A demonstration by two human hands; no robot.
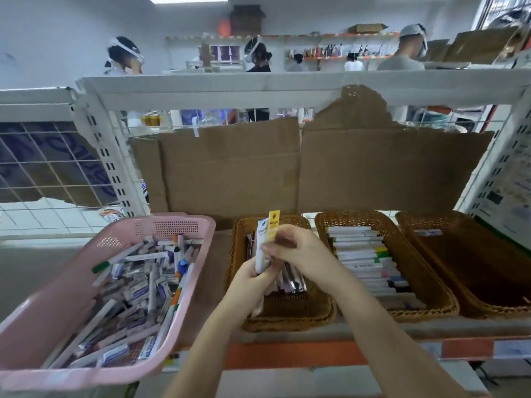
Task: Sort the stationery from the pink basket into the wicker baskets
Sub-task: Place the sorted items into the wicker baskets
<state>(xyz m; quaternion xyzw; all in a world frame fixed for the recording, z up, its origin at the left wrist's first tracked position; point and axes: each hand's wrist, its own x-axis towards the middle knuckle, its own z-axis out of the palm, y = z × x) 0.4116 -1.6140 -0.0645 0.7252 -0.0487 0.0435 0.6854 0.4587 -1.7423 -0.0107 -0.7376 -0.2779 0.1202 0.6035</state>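
Wicker baskets sit right of the pink basket (86, 282); both hands, left hand (253, 278) and right hand (290, 248), pinch upright packets (267, 242) above the left wicker basket (287, 311), so a loose grip could spill them outside it.

I see both hands raised over the left wicker basket (287, 314): my left hand (253, 278) grips the lower end of a white packet (262, 248), and my right hand (296, 248) pinches it higher up beside a yellow packet (273, 226). The pink basket (57, 297) at left is heaped with pens and small boxes. The middle wicker basket (431, 294) holds rows of markers; the right wicker basket (488, 282) holds one small item. Brown cardboard (230, 168) backs the shelf.
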